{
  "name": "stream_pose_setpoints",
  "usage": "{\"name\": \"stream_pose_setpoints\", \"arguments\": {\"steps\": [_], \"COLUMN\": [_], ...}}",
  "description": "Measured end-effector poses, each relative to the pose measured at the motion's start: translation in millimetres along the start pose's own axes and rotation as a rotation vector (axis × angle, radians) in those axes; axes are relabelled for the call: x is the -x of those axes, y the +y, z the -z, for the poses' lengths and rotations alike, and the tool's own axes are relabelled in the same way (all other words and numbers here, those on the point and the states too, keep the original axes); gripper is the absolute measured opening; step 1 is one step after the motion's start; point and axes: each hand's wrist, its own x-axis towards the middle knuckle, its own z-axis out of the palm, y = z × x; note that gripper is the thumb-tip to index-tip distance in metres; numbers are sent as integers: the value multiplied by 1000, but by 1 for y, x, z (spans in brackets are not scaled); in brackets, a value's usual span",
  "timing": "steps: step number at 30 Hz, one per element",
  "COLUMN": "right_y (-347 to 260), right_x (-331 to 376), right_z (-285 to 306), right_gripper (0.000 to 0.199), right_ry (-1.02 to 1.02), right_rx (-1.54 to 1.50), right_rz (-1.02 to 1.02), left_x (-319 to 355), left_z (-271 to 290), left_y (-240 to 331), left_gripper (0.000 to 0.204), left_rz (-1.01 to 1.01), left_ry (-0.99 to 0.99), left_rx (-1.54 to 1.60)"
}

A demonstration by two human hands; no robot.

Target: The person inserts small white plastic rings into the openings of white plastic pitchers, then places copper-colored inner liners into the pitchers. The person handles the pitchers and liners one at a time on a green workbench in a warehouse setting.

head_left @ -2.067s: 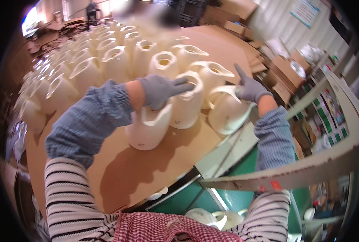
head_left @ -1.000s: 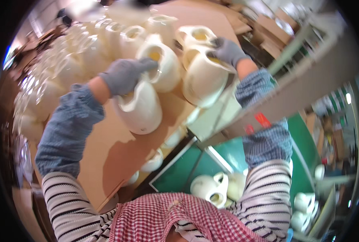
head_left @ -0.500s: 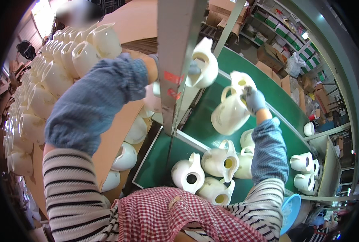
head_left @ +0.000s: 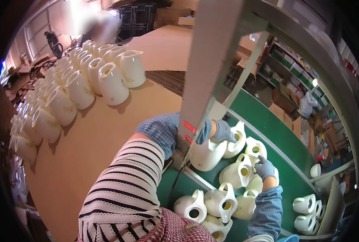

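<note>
My left hand (head_left: 223,131), in a grey glove, reaches past the post with its fingers curled on the rim of a cream ceramic pitcher (head_left: 239,141). Beside that, a larger pale pitcher (head_left: 205,157) is partly covered by the post. My right hand (head_left: 265,167), gloved too, has its fingers bent against the lower edge of another pitcher (head_left: 250,147). Just left of it lies a pitcher with a looped handle (head_left: 233,177). Several more pitchers (head_left: 216,201) lie closer to me on the green surface (head_left: 284,151), their openings showing.
An upright grey post (head_left: 212,60) stands between my arms. Many cream pitchers (head_left: 115,86) stand in rows on a brown cardboard sheet (head_left: 107,141) at the left. Several white vessels (head_left: 304,204) lie at the right. Shelves with green-and-white boxes (head_left: 296,70) are behind.
The view has shifted left, showing more cardboard. My left hand has lowered its pitcher from beside the post toward the others. My right hand's pitcher has come down to the green surface.
</note>
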Motion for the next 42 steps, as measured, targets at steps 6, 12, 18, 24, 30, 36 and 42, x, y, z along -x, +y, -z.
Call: {"name": "stream_pose_setpoints", "arguments": {"steps": [6,12,18,24,30,36,42], "right_y": [-41,-14,24,-45,-85,-96,-54], "right_x": [4,53,120,132,127,127,156], "right_z": [15,5,12,21,-11,-28,-14], "right_gripper": [55,44,44,45,46,44,43], "right_ry": [166,244,211,164,50,-15,23], "right_rx": [-141,-582,-1087,-821,-955,-1007,-1117], "right_rz": [128,331,80,120,223,278,280], "left_x": [45,288,506,504,533,570,553], "left_z": [-17,39,43,29,27,13,21], "left_y": [-13,-148,-232,-242,-231,-237,-165], "left_gripper": [69,32,86,54,57,51,50], "left_rz": [-5,714,1627,1720,1550,1585,1378], "left_ry": [229,1166,385,198,207,226,476], "left_rx": [338,347,-52,61,187,161,1]}}
